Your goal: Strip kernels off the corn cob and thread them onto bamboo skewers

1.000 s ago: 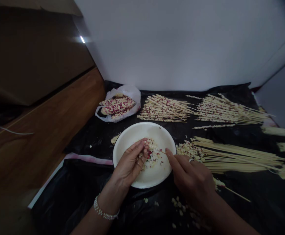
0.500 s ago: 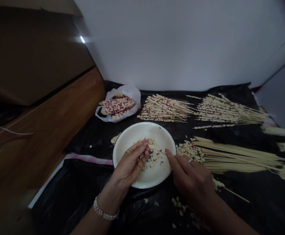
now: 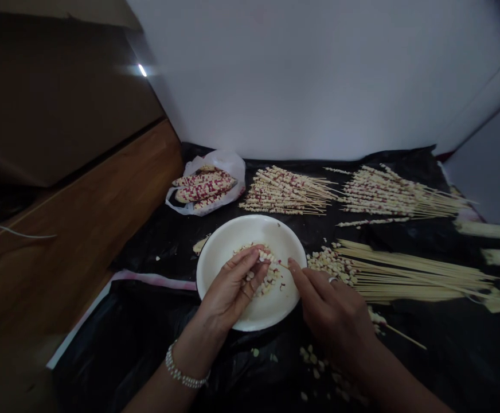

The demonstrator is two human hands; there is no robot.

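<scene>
Over the white bowl [image 3: 215, 241], my left hand [image 3: 235, 281] is closed, palm partly up, with pale corn kernels [image 3: 264, 257] at its fingertips and some in the palm. My right hand [image 3: 336, 304], wearing a ring, pinches a thin wooden skewer [image 3: 285, 265] at the bowl's right rim. The skewer points left toward the kernels in my left fingers; a reddish kernel appears to sit near its tip. Loose kernels [image 3: 271, 284] lie in the bowl under my hands. How many kernels are on the skewer is hidden by my fingers.
Behind the bowl, a plastic bag [image 3: 233, 163] holds red-and-white corn cobs [image 3: 207, 188]. Threaded skewers lie in two piles [image 3: 284, 192] farther right. Bare skewers [image 3: 417, 275] and a kernel heap [image 3: 331, 264] are beside my right hand. Black plastic sheeting [image 3: 147, 327] covers the surface.
My left thumb and fingers have shifted slightly, and more white kernels show at the fingertips. The skewer in my right hand stays pointed at them. The view has moved a little.
</scene>
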